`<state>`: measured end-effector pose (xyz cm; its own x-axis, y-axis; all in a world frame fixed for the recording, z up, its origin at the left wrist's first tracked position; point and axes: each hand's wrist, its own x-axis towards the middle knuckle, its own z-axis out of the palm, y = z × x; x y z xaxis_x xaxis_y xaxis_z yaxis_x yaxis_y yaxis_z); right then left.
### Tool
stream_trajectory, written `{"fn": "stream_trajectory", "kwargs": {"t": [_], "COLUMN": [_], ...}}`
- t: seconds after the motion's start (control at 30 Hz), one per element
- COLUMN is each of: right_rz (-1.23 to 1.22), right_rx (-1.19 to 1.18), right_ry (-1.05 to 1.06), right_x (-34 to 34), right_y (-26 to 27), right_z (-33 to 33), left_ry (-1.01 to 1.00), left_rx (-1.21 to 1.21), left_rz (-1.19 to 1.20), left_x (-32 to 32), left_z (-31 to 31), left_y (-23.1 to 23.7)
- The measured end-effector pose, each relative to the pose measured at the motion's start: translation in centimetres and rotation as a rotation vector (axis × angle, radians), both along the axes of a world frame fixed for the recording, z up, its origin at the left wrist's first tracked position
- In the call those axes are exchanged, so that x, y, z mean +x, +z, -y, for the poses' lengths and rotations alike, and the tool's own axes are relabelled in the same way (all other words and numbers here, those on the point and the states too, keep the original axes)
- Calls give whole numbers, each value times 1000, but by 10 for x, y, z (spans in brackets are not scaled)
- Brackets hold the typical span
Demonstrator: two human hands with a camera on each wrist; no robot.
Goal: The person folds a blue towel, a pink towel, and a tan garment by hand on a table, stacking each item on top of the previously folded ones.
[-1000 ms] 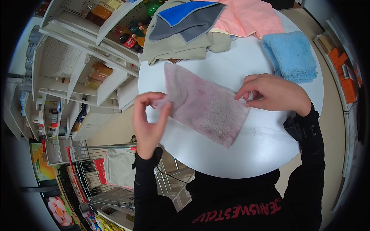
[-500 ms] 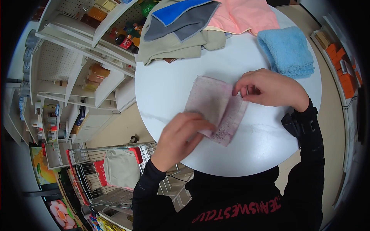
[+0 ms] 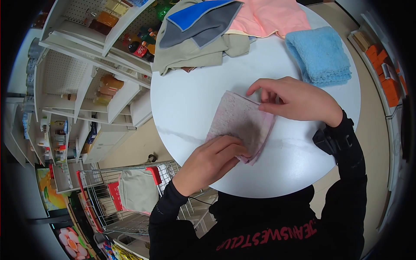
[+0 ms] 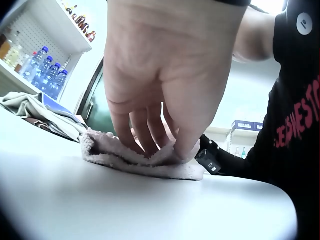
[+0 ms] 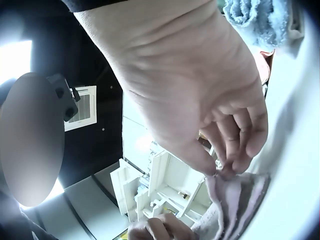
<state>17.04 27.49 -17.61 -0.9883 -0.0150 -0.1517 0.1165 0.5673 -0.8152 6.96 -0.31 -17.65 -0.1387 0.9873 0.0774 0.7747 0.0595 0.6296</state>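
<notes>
A pale pink-grey towel (image 3: 240, 119) with a fuzzy face lies folded over on the round white table (image 3: 182, 112). My left hand (image 3: 212, 160) grips its near left edge; in the left wrist view that hand's fingers (image 4: 145, 132) press down into the layered cloth (image 4: 135, 162) with the thumb opposite. At the far right corner, my right hand (image 3: 294, 99) has its thumb and curled fingers on the fold. From the right wrist, the thumb and a fingertip come together at the top of the stacked layers (image 5: 237, 200).
A folded light-blue towel (image 3: 320, 54) sits at the table's far right. Grey-green cloth (image 3: 190, 54), blue-and-grey cloth (image 3: 203, 26) and pink cloth (image 3: 273, 17) are heaped at the back. A shopping cart (image 3: 130, 190) stands left of the table, near shelves with bottles (image 3: 141, 50).
The towel was spread out between both hands. My left hand has carried its left end over to the right, doubling it. The right hand has stayed near the right edge, shifting slightly left.
</notes>
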Motion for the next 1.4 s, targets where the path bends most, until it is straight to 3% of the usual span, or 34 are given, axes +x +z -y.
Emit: {"fn": "stream_trajectory", "kwargs": {"t": [0.47, 0.57, 0.6, 0.7, 0.77, 0.87, 0.9, 1.0, 1.1, 1.17, 1.23, 1.27, 1.4], "right_rz": [43, -25, -56, -73, -83, -505, -511, -38, -51, -59, -253, -350, -323], "right_rx": [117, 112, 120, 83, 60, 112, 115, -137, -350, -456, -458, -457, -510], "right_ry": [51, 56, 51, 4, -24, -127, -141, 100, 111, 119, -32, -107, -355], "right_x": [1, 3, 5, 6, 8, 7, 7, 7, 5, 7, 10, 12, 21], "right_y": [-9, -17, -18, -15, -23, -42, -33, 6, 9, 10, 10, 10, 21], "right_z": [-6, -5, -7, -4, 2, 11, 10, 0, -6, -9, -11, -13, -31], "left_ry": [-209, 411, 400, 592, 502, 357, 322, 247, 397, 396, 403, 399, 417], "left_rx": [0, -84, -68, -292, -255, -203, -158, -78, 139, 66, -80, -81, -302], "left_rz": [-122, -87, -89, 328, 309, 251, 328, 473, 648, 755, 971, 967, 798], "left_x": [-14, -13, -12, -8, -14, -19, -17, -16, -14, -21, -28, -30, -34], "left_z": [0, 0, -3, -9, -6, -1, 1, 0, -11, -13, -15, -18, -36], "left_y": [9, 10, 11, 14, 7, 0, 1, 7, 22, 21, 17, 15, 17]}}
